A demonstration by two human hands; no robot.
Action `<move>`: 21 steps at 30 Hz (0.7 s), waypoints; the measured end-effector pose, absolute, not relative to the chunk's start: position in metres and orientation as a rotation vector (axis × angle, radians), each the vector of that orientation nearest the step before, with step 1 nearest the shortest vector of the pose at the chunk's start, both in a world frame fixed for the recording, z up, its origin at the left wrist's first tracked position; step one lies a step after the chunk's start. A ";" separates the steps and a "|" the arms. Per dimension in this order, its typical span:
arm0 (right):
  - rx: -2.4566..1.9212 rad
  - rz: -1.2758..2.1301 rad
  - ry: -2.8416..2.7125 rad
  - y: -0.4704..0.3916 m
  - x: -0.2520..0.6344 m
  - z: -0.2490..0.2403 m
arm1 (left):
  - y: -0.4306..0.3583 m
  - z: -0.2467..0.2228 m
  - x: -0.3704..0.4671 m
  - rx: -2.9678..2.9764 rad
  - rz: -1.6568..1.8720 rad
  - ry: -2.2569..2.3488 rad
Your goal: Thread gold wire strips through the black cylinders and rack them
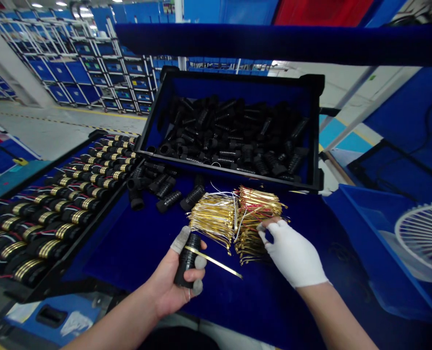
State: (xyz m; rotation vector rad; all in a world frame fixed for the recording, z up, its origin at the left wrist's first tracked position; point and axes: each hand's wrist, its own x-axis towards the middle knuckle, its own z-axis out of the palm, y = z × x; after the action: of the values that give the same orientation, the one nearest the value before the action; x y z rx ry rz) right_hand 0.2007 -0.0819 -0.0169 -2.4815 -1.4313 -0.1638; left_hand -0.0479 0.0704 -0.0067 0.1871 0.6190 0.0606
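My left hand [172, 284], with grey finger cots on several fingertips, is wrapped around a black ribbed plastic sleeve [188, 265] held nearly upright. A thin brass strip [219, 263] sits across the sleeve's upper grooves, its free end pointing right and down. White-gloved, my right hand [292, 250] reaches to a pile of brass strips with red and dark wires [254, 218]. Its thumb and forefinger are pinched together over the strips; what lies between them is too small to make out. Left of that pile lies another bundle of brass strips with white wires [212, 216].
Behind the strips stands a black-rimmed bin [230, 172] full of black sleeves. Several loose sleeves [161, 187] lie before it. At left, a tray [81, 245] holds rows of sleeves with brass rings and wires. A blue bin [376, 253] and white fan [425, 238] are at right.
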 end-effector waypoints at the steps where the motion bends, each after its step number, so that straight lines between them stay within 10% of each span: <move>1: -2.491 -0.185 -1.406 -0.083 0.203 -0.015 | 0.070 -0.007 -0.049 0.194 0.071 0.632; 21: -2.161 -0.105 -1.364 -0.111 0.199 -0.011 | 0.064 -0.010 -0.042 0.250 0.141 0.557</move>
State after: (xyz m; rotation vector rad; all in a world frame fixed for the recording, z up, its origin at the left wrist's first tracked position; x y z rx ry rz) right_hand 0.1989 -0.1115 -0.0113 -2.1614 -1.3638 -0.1048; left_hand -0.0418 0.0637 -0.0102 0.2499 0.5566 0.1407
